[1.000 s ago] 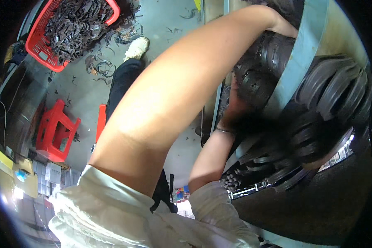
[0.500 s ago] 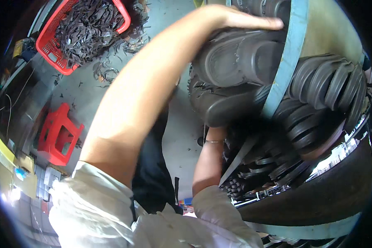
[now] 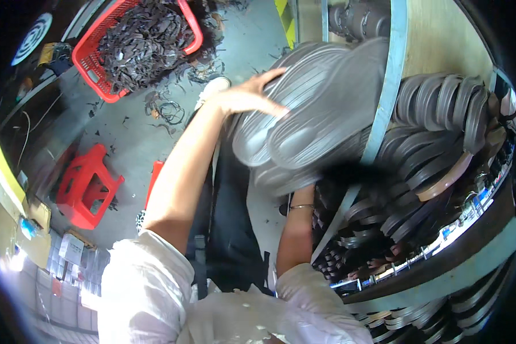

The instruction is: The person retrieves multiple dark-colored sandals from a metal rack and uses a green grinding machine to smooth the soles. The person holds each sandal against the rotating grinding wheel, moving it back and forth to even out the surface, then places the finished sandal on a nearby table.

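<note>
A stack of dark grey shoe soles (image 3: pixel 332 97) lies tilted in front of me at the shelf's blue-grey edge, partly blurred by motion. My left hand (image 3: pixel 249 97) grips its left side, thumb and fingers spread along the sole edges. My right forearm (image 3: pixel 295 238), with a thin bracelet at the wrist, reaches up under the same stack. The soles hide my right hand, so its fingers do not show.
To the right, a rack with a blue-grey upright (image 3: pixel 387 97) holds rows of dark soles (image 3: pixel 441 103). A red basket (image 3: pixel 89 63) full of black trimmings stands at the far left, scraps around it. Nearer is a red stool (image 3: pixel 86 183).
My left hand has drawn back from the rack toward me and now grips the soles' left side. The stack has turned and shifted left, its flat faces showing. My right forearm stays under it.
</note>
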Demonstrator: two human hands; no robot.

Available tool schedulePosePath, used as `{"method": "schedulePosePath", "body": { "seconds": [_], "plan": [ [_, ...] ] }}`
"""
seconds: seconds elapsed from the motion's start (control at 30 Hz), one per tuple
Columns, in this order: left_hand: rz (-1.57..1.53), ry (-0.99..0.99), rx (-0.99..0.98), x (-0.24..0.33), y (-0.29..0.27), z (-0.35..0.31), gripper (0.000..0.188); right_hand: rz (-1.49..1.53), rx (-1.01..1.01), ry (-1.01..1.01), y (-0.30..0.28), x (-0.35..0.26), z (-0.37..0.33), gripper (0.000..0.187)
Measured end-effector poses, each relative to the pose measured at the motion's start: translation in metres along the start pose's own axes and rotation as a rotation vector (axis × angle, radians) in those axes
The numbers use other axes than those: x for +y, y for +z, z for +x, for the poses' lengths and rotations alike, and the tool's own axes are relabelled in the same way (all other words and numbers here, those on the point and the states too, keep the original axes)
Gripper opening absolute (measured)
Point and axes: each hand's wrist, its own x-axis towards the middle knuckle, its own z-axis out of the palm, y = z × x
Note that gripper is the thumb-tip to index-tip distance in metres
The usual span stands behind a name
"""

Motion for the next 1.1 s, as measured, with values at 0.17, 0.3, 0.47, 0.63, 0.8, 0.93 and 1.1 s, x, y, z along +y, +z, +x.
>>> {"method": "schedulePosePath", "body": {
  "seconds": [0.17,0.3,0.47,0.63,0.8,0.93,1.1],
  "plan": [
    [-0.255,0.081,0.203,-0.052,0.004,-0.098,0.110,-0.124,-0.044,0.156,0.009,0.009,-0.029,0.053],
    [-0.432,0.171,0.304,-0.080,0.014,-0.174,0.105,-0.302,-0.139,0.312,0.015,0.007,-0.065,0.052],
    [-0.439,0.214,0.530,-0.098,0.033,-0.283,0.102,-0.508,-0.278,0.515,0.047,-0.002,-0.125,0.051],
    [-0.422,0.169,0.865,-0.088,0.035,-0.417,0.098,-0.628,-0.609,0.615,0.148,0.021,-0.180,0.054],
    [-0.504,0.256,1.149,-0.031,0.009,-0.569,0.078,-0.546,-0.954,0.721,0.309,0.056,-0.279,0.057],
    [-0.647,0.488,1.237,0.041,-0.076,-0.674,0.061,-0.212,-0.991,0.747,0.493,0.064,-0.353,0.050],
    [-0.548,0.967,1.471,0.138,-0.231,-0.754,0.052,-0.999,-1.358,-0.691,0.666,0.054,-0.379,0.051]
  ]
}}
